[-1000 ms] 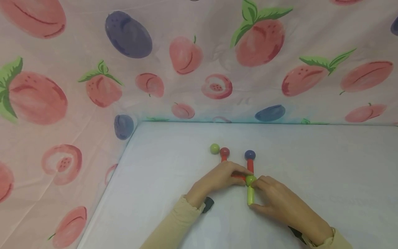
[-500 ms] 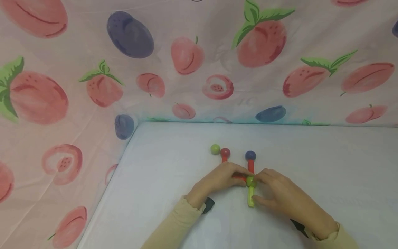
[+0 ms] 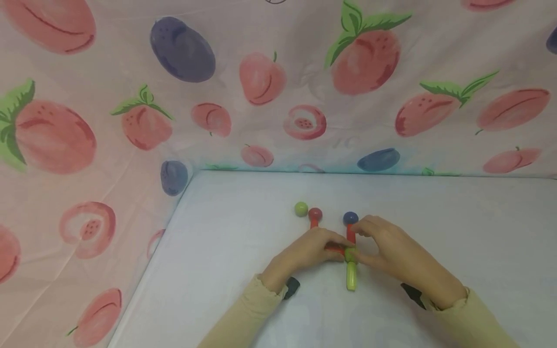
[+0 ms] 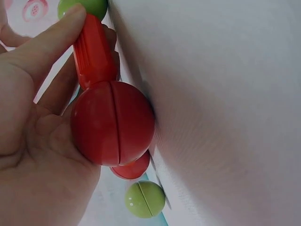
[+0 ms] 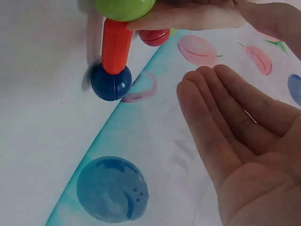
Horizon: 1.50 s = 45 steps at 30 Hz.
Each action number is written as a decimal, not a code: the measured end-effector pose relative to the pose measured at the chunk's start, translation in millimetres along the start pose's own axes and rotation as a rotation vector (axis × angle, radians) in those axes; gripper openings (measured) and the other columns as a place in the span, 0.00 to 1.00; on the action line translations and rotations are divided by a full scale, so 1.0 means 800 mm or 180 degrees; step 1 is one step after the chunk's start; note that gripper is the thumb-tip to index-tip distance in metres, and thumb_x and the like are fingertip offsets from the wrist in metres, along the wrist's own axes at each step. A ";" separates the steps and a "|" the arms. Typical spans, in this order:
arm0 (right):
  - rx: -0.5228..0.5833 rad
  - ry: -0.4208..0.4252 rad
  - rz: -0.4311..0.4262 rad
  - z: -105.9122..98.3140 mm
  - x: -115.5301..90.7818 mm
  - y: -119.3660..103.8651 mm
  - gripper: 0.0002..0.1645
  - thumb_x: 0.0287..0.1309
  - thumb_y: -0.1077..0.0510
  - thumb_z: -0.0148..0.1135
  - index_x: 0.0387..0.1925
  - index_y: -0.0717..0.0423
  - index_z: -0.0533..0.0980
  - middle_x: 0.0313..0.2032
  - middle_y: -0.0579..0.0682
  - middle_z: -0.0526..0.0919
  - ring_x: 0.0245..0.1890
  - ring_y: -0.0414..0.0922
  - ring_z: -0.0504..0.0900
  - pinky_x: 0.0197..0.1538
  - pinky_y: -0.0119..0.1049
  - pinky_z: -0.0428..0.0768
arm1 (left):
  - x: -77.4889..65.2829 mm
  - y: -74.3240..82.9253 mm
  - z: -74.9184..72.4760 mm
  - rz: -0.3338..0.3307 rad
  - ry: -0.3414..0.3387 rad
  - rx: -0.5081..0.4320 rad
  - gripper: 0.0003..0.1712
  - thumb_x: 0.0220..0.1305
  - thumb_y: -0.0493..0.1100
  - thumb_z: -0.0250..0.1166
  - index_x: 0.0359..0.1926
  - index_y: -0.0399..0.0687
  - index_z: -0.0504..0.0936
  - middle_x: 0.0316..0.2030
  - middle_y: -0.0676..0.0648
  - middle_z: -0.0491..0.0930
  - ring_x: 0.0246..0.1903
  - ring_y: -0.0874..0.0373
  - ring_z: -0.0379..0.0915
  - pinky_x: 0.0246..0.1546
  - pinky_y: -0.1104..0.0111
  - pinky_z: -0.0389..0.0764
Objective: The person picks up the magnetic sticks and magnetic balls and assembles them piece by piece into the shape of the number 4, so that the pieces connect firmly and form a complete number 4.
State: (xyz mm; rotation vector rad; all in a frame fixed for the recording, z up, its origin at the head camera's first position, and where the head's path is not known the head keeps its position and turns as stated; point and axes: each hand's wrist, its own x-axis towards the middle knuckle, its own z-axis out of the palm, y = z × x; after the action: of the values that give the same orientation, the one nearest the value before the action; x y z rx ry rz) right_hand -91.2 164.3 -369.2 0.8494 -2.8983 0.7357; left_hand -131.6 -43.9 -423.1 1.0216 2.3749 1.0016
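My left hand pinches a red rod between thumb and fingers. A red ball sits at the near end of that rod, and a green ball at its other end. From the green ball a second red rod runs back to a blue ball, while a yellow-green rod points toward the front. My right hand hovers beside these pieces with fingers extended, holding nothing. In the right wrist view its fingers stand apart from the blue ball.
Behind my left hand lie another red ball on a red rod and a loose green ball. The white table meets a fruit-printed cloth at the back and left.
My right hand has left the green ball and yellow-green rod and moved back toward the blue ball. The left hand keeps its grip in place.
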 end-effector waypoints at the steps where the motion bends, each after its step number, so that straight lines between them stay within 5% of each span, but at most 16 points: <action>1: 0.0011 0.0006 -0.0001 0.000 0.003 0.000 0.17 0.49 0.56 0.77 0.41 0.52 0.79 0.39 0.46 0.80 0.42 0.46 0.82 0.45 0.43 0.85 | 0.000 -0.001 0.000 0.0023 0.0006 0.0004 0.21 0.62 0.41 0.70 0.57 0.53 0.84 0.47 0.59 0.86 0.45 0.74 0.77 0.54 0.83 0.73; 16: 0.0091 0.0045 -0.0050 0.009 0.041 0.019 0.19 0.50 0.59 0.76 0.44 0.59 0.80 0.37 0.49 0.82 0.40 0.47 0.82 0.47 0.45 0.84 | -0.004 0.001 0.004 0.0170 0.0053 -0.0024 0.16 0.65 0.45 0.67 0.54 0.53 0.86 0.46 0.59 0.87 0.46 0.79 0.76 0.54 0.84 0.71; 31: 0.0331 -0.0388 0.0456 0.019 0.080 0.029 0.25 0.55 0.55 0.73 0.53 0.61 0.78 0.48 0.56 0.82 0.51 0.53 0.83 0.55 0.50 0.82 | -0.010 0.007 0.006 0.0152 0.0085 0.0051 0.14 0.67 0.45 0.66 0.51 0.53 0.87 0.43 0.61 0.87 0.42 0.77 0.74 0.51 0.84 0.73; 45: 0.0501 -0.0442 0.0143 0.036 0.109 0.040 0.24 0.58 0.55 0.70 0.52 0.63 0.79 0.47 0.56 0.83 0.50 0.52 0.83 0.57 0.51 0.80 | -0.015 0.008 0.009 0.0133 0.0152 0.0189 0.17 0.66 0.52 0.66 0.53 0.57 0.86 0.45 0.64 0.86 0.46 0.77 0.73 0.54 0.83 0.71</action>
State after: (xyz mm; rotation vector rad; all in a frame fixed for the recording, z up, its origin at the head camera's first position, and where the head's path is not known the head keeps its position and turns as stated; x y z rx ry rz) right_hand -179.2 131.0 -394.8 0.8859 -3.0222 0.9572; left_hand -116.6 -46.6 -422.9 1.0845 2.4447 0.9862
